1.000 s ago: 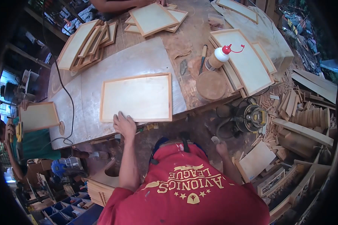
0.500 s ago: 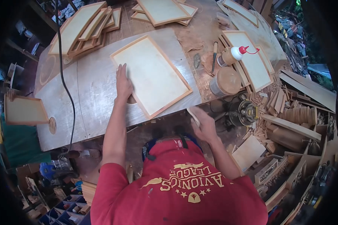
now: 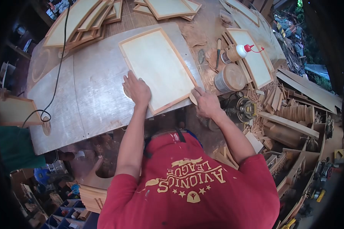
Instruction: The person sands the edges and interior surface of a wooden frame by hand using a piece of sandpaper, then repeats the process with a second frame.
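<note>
A shallow wooden tray frame point(image 3: 158, 68) with a pale flat panel lies at an angle on the metal-topped table, its near corner by the front edge. My left hand point(image 3: 137, 88) rests at its left side, fingers spread over the rim and the tabletop. A tan rounded patch shows beside those fingers. At the near right corner, my right hand point(image 3: 206, 102) is closed on a thin, round-edged tan piece point(image 3: 193, 99), like a sanding disc, held against the frame's outer side. Its fingers cover most of the piece.
Similar frames are stacked at the back left point(image 3: 80, 23), back middle and right. A glue bottle point(image 3: 235, 53) with a red cap, a lidded tub point(image 3: 230, 78) and a dark-handled tool point(image 3: 218, 53) stand or lie right. A power cord point(image 3: 61, 65) crosses left, near another person's frame point(image 3: 18, 110).
My right hand has come up from below the table edge to the frame's near right corner with the tan piece. The frame is turned slightly, and my left hand sits lower along its side.
</note>
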`<state>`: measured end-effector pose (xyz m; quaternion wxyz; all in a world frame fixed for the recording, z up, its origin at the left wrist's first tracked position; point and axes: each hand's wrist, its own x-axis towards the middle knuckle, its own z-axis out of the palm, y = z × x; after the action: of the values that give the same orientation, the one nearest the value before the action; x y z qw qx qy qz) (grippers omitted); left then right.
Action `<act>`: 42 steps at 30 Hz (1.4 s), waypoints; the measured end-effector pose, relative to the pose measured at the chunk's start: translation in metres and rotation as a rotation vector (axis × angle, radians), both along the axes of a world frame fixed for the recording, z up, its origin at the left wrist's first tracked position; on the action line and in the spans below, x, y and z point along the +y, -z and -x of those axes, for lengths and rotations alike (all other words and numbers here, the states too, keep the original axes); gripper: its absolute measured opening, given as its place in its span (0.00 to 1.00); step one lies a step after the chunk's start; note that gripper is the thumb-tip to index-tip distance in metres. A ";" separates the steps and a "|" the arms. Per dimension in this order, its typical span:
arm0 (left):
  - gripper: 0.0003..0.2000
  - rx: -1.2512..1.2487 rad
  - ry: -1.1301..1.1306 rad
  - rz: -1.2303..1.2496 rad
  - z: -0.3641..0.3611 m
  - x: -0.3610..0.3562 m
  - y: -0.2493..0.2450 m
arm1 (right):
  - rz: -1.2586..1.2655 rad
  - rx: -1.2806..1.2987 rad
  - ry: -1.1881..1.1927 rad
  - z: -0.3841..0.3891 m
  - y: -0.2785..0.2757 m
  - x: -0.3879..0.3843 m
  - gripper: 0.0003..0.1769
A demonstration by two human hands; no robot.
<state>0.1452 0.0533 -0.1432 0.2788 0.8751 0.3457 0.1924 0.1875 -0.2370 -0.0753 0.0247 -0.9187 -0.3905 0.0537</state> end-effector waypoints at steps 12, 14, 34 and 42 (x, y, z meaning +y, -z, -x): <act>0.25 -0.048 -0.036 -0.093 -0.004 -0.002 0.015 | -0.026 0.148 0.040 -0.002 -0.010 0.011 0.22; 0.25 -0.055 -0.039 -0.070 0.000 -0.001 0.017 | -0.066 0.169 0.026 0.008 -0.009 0.017 0.22; 0.21 -0.123 -0.051 -0.086 -0.001 0.001 0.028 | -0.086 0.339 -0.048 0.025 -0.016 0.040 0.27; 0.19 -0.124 -0.051 -0.089 -0.003 -0.001 0.027 | -0.112 0.310 -0.206 0.036 -0.021 0.060 0.27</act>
<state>0.1481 0.0526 -0.1698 0.2555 0.8638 0.3412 0.2686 0.1511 -0.1769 -0.0545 0.1303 -0.8516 -0.4766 0.1751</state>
